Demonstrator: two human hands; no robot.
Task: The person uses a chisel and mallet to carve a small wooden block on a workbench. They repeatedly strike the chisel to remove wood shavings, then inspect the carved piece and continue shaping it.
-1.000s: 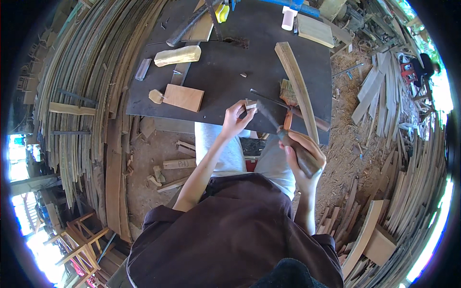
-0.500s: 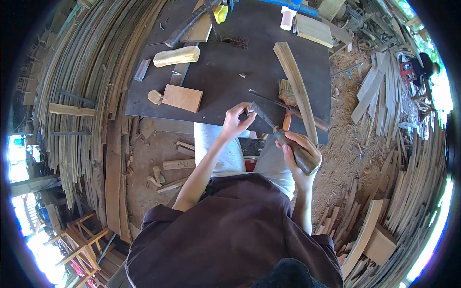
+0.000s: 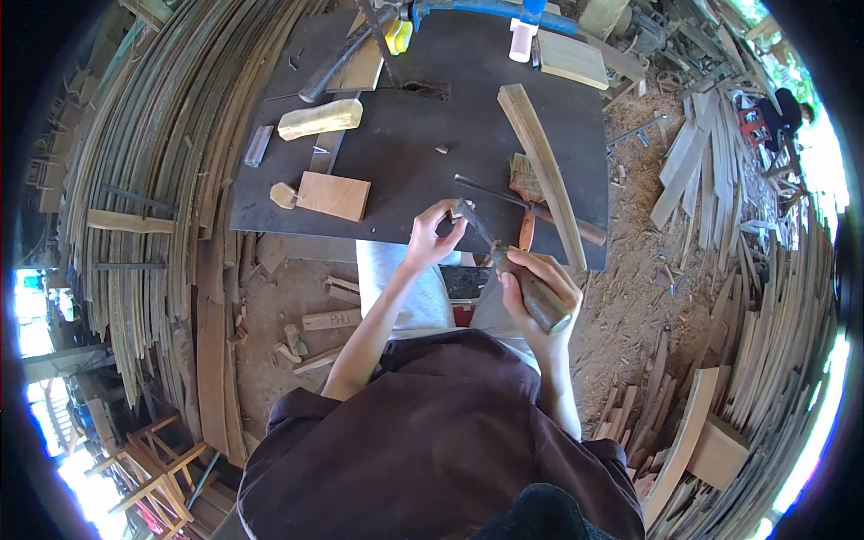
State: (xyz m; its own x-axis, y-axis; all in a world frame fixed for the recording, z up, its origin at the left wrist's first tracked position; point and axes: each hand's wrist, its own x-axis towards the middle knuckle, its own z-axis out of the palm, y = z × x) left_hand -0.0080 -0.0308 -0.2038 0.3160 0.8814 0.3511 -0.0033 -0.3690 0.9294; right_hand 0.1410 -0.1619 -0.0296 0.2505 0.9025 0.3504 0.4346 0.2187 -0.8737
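Note:
My right hand (image 3: pixel 540 292) is wrapped round the thick wooden handle of a chisel (image 3: pixel 543 304), its dark blade pointing up and to the left. At the blade's tip, my left hand (image 3: pixel 432 236) curls with thumb and fingers closed on the metal end. Whether a small piece sits between those fingers and the blade is too small to tell. Just beyond my hands on the dark workbench lie a second, slender chisel or gouge (image 3: pixel 504 195), an orange-brown wooden handle (image 3: pixel 526 229) and a worn brush-like block (image 3: pixel 525 177). A long curved wooden strip (image 3: pixel 544 162) lies beside them.
On the bench's left are a flat wood block (image 3: pixel 334 195), a pale shaped piece (image 3: pixel 319 119) and a small mallet-like head (image 3: pixel 283 195). A hammer-like bar (image 3: pixel 342 63) and a blue clamp (image 3: pixel 477 7) sit at the back. Stacked planks (image 3: pixel 171 180) flank me; another person (image 3: pixel 785 117) is far right.
The whole view has shifted slightly, so the bench appears a little left and lower. Both hands keep the same hold on the chisel.

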